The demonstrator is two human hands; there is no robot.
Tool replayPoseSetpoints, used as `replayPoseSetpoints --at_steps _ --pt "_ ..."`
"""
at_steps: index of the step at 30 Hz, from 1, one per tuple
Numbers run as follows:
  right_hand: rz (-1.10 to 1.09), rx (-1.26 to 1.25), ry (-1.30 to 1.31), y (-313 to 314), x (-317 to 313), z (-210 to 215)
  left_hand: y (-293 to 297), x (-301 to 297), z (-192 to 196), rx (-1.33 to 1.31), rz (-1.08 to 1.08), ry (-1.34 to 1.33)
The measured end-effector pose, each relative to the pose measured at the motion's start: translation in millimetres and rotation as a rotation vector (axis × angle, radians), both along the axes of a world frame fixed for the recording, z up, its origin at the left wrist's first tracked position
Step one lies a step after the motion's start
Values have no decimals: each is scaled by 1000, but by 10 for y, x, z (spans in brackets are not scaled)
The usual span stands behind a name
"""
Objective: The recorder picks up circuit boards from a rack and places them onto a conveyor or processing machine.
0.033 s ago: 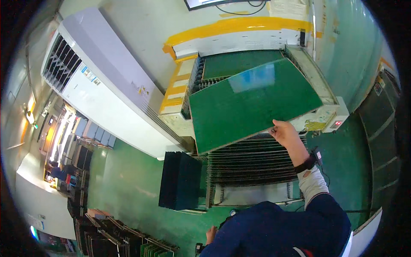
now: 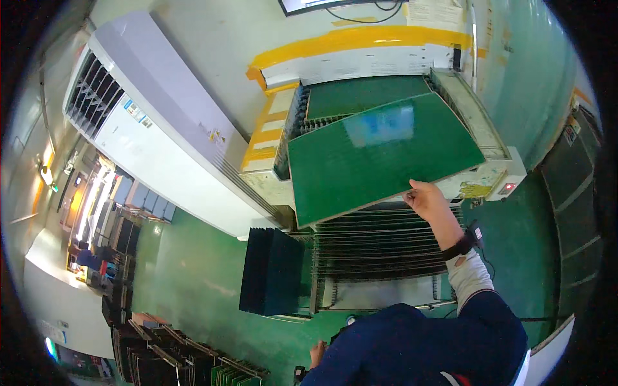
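Glossy green rectangular panel (image 2: 386, 161): shifted slightly since earlier
Right hand (image 2: 425, 201): pinching its near edge
Left hand (image 2: 317, 354): fingers, cannot tell

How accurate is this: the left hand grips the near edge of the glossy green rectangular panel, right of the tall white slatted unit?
Not quite: wrong hand. The head view shows the right hand gripping the near edge of the glossy green rectangular panel, right of the tall white slatted unit.
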State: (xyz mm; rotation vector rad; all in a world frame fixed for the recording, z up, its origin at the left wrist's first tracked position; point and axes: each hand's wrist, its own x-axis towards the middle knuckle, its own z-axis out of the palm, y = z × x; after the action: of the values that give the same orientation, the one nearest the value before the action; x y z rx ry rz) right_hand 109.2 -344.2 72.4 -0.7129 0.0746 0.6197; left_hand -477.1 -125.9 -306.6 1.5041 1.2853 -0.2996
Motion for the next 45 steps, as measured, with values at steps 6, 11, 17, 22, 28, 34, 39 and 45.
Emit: replayPoseSetpoints --at_steps 6,11,17,22,28,34,39,45 --pt "-103 52 132 438 267 -187 -147 -128 -15 -50 167 -52" --pt "-126 37 215 529 598 -443 -278 219 667 -41 223 -44" --pt "-74 -12 213 573 624 -459 -380 166 814 -112 313 -37" --pt "163 -198 138 491 537 -402 -459 152 883 113 8 -76" --pt "131 -169 217 579 478 -516 -494 491 1355 -72 330 -19" --pt "151 -124 228 572 491 -515 -519 299 1144 96 100 -23" --pt "76 -142 190 559 490 -589 -521 288 1134 50 123 9" --pt "219 -192 179 515 510 -505 -507 274 1075 54 77 5"
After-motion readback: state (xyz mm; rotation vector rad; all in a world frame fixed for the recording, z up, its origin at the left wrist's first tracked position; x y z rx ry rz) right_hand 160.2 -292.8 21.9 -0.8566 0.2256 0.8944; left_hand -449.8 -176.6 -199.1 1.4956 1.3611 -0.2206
